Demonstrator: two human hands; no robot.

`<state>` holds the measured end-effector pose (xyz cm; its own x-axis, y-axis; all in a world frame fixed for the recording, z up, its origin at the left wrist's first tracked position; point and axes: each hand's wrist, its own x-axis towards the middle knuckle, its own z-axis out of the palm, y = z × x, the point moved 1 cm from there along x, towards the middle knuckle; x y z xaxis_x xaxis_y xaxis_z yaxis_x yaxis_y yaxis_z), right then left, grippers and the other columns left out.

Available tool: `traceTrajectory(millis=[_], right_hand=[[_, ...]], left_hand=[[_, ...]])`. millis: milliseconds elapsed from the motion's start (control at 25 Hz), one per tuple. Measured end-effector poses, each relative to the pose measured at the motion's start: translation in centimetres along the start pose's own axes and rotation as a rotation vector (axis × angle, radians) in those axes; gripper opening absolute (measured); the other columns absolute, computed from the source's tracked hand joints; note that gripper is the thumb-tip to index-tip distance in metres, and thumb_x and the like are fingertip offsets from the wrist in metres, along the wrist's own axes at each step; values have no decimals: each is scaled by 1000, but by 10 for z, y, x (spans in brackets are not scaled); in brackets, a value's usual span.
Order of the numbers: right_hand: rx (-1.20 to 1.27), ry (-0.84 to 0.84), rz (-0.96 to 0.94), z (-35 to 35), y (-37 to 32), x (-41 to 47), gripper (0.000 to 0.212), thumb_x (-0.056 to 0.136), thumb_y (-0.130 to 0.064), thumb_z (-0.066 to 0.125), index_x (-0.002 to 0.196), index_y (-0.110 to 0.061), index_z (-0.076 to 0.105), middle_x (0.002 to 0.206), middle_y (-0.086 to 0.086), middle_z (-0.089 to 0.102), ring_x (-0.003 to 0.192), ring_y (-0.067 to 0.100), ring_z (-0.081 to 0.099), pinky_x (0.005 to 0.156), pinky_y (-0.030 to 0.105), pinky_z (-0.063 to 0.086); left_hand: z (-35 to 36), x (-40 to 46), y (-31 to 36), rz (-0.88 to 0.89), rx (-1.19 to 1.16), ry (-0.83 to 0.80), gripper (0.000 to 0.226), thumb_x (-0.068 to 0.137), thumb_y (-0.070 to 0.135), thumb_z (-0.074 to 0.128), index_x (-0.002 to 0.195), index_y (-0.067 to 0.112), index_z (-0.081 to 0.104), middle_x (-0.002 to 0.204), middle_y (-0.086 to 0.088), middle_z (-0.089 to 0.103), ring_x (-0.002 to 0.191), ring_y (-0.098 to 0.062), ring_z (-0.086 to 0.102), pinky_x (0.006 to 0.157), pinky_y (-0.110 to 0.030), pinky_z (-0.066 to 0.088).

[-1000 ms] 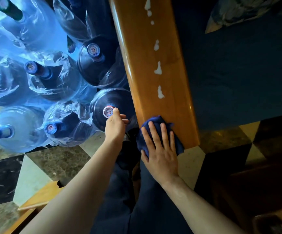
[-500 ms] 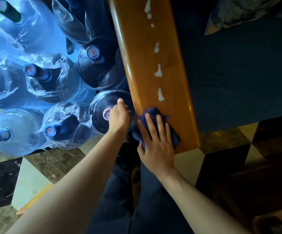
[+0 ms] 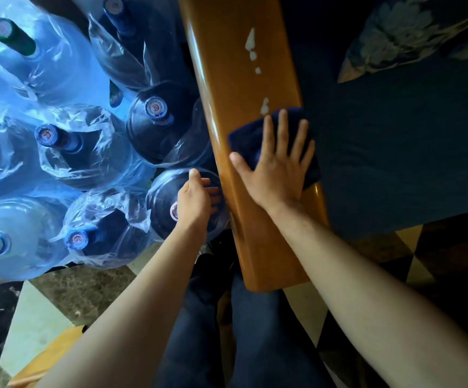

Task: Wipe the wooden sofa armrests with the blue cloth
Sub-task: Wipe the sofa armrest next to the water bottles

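Note:
A glossy wooden sofa armrest (image 3: 235, 88) runs from the top of the view down to its rounded near end. White blotches (image 3: 251, 42) dot its upper half. My right hand (image 3: 276, 163) lies flat, fingers spread, pressing the dark blue cloth (image 3: 248, 137) onto the armrest just below the lowest white blotch (image 3: 264, 106). My left hand (image 3: 196, 198) rests on the top of a large water bottle (image 3: 163, 203) beside the armrest, fingers loosely curved over it.
Several big blue water bottles (image 3: 154, 127), some in clear plastic bags, crowd the floor left of the armrest. A dark blue sofa seat (image 3: 395, 152) with a patterned cushion (image 3: 412, 32) lies to the right. My legs and checkered stone floor (image 3: 39, 312) are below.
My right hand has slid the cloth up the armrest from its near end to the lowest white blotches, covering two of them. My left hand shifted slightly forward on the bottle.

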<state>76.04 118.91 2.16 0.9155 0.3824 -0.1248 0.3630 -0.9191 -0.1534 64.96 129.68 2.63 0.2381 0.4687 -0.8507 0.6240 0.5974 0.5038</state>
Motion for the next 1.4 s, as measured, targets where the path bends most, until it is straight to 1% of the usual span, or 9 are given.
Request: traceTrajectory(millis=[200, 320, 400, 560, 800, 960, 1160, 1280, 1400], right_hand=[[-80, -55, -408, 14, -21, -67, 83, 96, -57, 53, 165, -26, 17, 174, 5, 8, 160, 39, 3, 126, 62, 10], [-48, -72, -292, 10, 20, -118, 90, 91, -65, 54, 165, -29, 17, 175, 2, 7, 160, 34, 3, 126, 60, 14], [-71, -75, -133, 6, 26, -118, 98, 85, -76, 51, 164, -29, 19, 174, 2, 10, 160, 34, 4, 126, 60, 13], [-86, -33, 44, -2, 11, -19, 93, 89, -83, 31, 163, -27, 24, 173, 6, 17, 157, 41, 14, 120, 66, 22], [-61, -97, -54, -11, -20, 147, 91, 91, -81, 24, 164, -28, 15, 174, 5, 6, 157, 44, 10, 118, 67, 23], [-114, -112, -518, -19, -19, 136, 82, 96, -71, 33, 164, -26, 20, 174, 6, 13, 158, 44, 8, 123, 68, 10], [-141, -314, -1135, -24, 35, 25, 79, 86, -66, 45, 158, -32, 38, 172, 0, 20, 159, 37, 10, 124, 64, 16], [-236, -396, -1381, -21, -14, 60, 64, 88, -67, 43, 130, -25, 67, 148, 6, 59, 151, 39, 34, 125, 61, 18], [-412, -449, -1486, -14, -83, 114, 56, 92, -61, 41, 109, -20, 75, 112, 8, 75, 117, 35, 59, 117, 51, 30]], left_hand=[[-5, 9, 19, -21, -31, -19, 56, 101, 57, 32, 101, 18, 73, 98, -9, 79, 90, -30, 74, 92, -47, 56], [10, 8, 37, 0, -102, -157, 37, 103, 41, 47, 108, 10, 66, 96, -11, 73, 75, -25, 71, 64, -33, 59], [17, 8, 42, 40, -85, -202, 30, 101, 37, 57, 111, 10, 66, 100, -12, 75, 83, -27, 73, 65, -37, 62], [16, 10, 42, 15, -137, -229, 37, 99, 37, 63, 122, 7, 66, 104, -14, 76, 89, -26, 71, 85, -44, 61], [19, 9, 36, -45, -301, -239, 28, 98, 30, 66, 117, 9, 67, 87, -8, 81, 75, -18, 79, 56, -27, 60], [28, -1, 33, -116, -385, -136, 40, 98, 40, 60, 122, 10, 70, 108, -14, 78, 84, -22, 77, 62, -32, 61], [22, -9, 14, -217, -577, 73, 60, 102, 51, 41, 134, 4, 61, 116, -19, 70, 103, -32, 66, 103, -55, 48], [15, -10, 9, -177, -618, 175, 58, 103, 53, 40, 126, 7, 66, 106, -14, 74, 90, -26, 68, 79, -46, 55], [24, -5, 16, -155, -576, 192, 53, 103, 55, 37, 110, 14, 71, 98, -10, 78, 80, -23, 71, 60, -33, 54]])
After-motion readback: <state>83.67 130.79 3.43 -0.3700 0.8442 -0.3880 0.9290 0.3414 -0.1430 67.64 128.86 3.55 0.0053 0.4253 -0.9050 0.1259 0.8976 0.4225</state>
